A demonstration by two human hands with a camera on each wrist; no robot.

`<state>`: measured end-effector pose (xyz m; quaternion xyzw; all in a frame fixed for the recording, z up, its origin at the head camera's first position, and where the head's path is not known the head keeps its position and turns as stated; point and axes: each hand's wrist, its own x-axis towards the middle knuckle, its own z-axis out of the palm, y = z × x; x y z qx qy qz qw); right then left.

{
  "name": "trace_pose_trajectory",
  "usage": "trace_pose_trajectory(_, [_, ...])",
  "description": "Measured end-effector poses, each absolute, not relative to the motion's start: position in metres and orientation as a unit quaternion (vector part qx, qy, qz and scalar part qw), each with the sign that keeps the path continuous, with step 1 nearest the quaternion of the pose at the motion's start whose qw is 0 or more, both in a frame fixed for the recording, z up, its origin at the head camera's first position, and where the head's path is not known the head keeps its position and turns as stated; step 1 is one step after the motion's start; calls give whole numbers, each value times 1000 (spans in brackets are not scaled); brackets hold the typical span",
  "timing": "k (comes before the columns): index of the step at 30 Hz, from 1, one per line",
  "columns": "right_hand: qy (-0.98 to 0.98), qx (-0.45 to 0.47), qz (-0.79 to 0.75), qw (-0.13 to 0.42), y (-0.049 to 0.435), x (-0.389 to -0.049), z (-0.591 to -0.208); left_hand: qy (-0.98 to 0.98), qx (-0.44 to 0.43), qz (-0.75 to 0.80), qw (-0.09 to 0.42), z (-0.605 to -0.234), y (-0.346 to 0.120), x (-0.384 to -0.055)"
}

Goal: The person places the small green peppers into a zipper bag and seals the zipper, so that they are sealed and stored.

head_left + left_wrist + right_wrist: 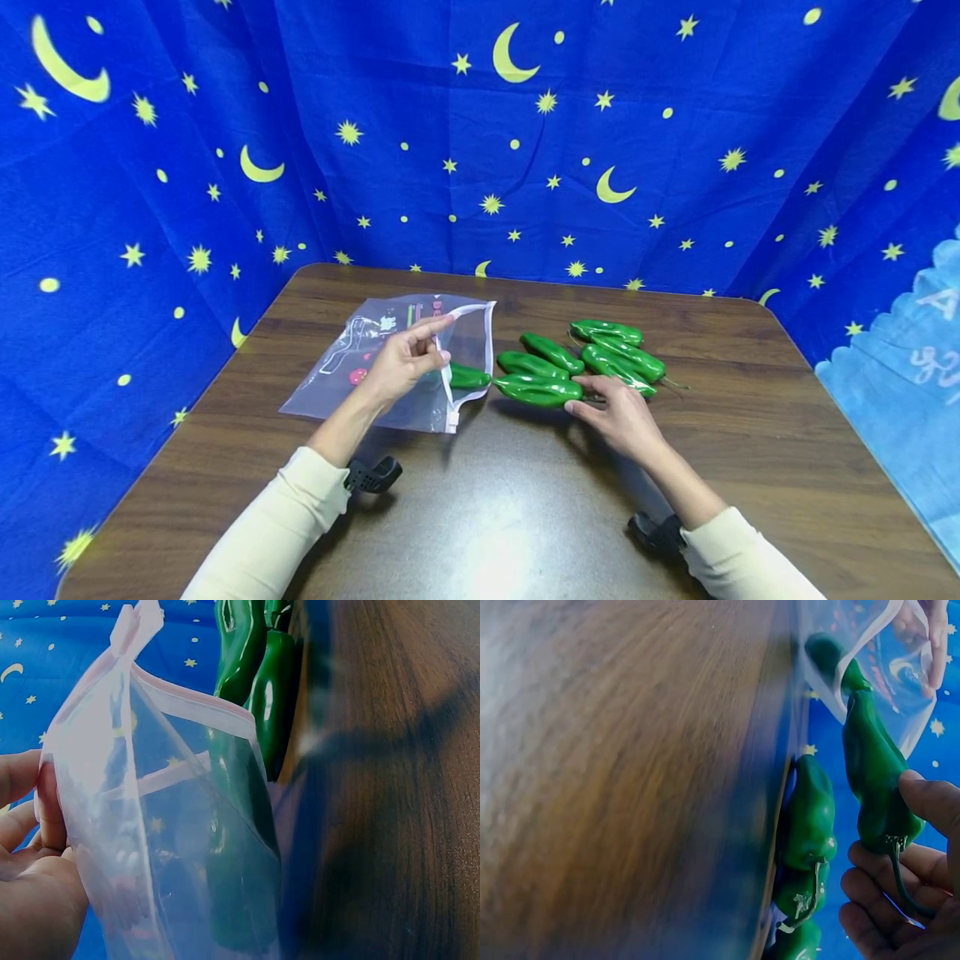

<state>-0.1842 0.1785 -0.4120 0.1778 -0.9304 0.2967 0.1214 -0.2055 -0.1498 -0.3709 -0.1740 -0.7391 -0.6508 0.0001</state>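
My left hand (pixel 397 364) pinches the upper rim of a clear zip bag (pixel 423 410) with a white slider closure and printed pictures, keeping its mouth apart. A green pepper (pixel 468 377) lies inside, near that mouth; the left wrist view shows it through the plastic (pixel 236 877). My right hand (pixel 621 417) grips another green pepper (pixel 536 390) by its stem end, thumb on one side and fingers on the other. This pepper's tip points at the bag's mouth, and in the right wrist view its stem (pixel 898 881) hangs among the fingers.
Several more green peppers (pixel 626 357) lie grouped on the brown wooden table (pixel 720 417), behind and beside the right hand. Blue cloth (pixel 450 117) with moons and stars surrounds the table. Black wrist cameras (pixel 373 475) sit below both wrists.
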Motion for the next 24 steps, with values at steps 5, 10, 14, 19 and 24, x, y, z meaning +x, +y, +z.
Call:
trace_pose_trajectory(5, [-933, 175, 293, 112, 177, -185, -411, -736, -177, -654, -2, -371, -149, -206])
trace_pose_trajectory(10, [-934, 175, 291, 109, 173, -186, -410, -738, -177, -652, -2, -371, -149, -205])
trace_pose_trajectory(14, [-933, 179, 291, 111, 169, -186, -410, -738, -178, -651, -1, -371, -149, -205])
trace_pose_trajectory(19, [-933, 178, 292, 108, 164, -186, -410, -736, -179, -653, -3, -372, -148, -205])
trace_pose_trajectory(24, [-934, 179, 293, 103, 159, -186, -409, -735, -179, -654, -2, -372, -149, -206])
